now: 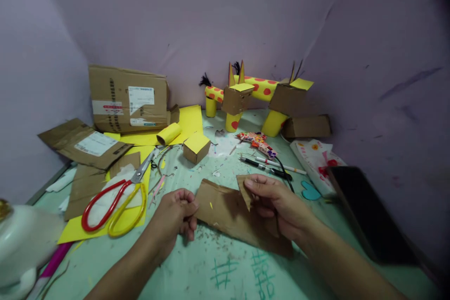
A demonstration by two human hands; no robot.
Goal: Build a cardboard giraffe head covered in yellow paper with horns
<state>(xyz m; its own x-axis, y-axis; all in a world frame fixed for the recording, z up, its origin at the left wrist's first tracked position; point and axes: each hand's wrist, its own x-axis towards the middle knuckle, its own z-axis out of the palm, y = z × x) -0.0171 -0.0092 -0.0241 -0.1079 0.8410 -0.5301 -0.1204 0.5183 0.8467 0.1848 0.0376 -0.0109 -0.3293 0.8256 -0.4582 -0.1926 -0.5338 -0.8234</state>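
Observation:
A flat brown cardboard piece (225, 211) lies tilted in front of me on the green table. My left hand (179, 215) is closed at its left edge, thumb and fingertips pinching the corner. In my right hand (272, 199) a small cardboard scrap (243, 190) is pinched between thumb and fingers, held over the right part of the larger piece. Part of that scrap is hidden by the fingers. Just beyond my hands sits a small cardboard box with a yellow top (197, 146). Scissors (123, 197) with red and yellow handles rest to the left.
Two yellow, red-spotted cardboard animals (239, 98) stand at the back. A large cardboard box (128, 98), yellow paper (191, 119) and a yellow tube (168, 134) are at the back left. Pens (260, 165), a blue heart (311, 191) and a phone (369, 215) lie right.

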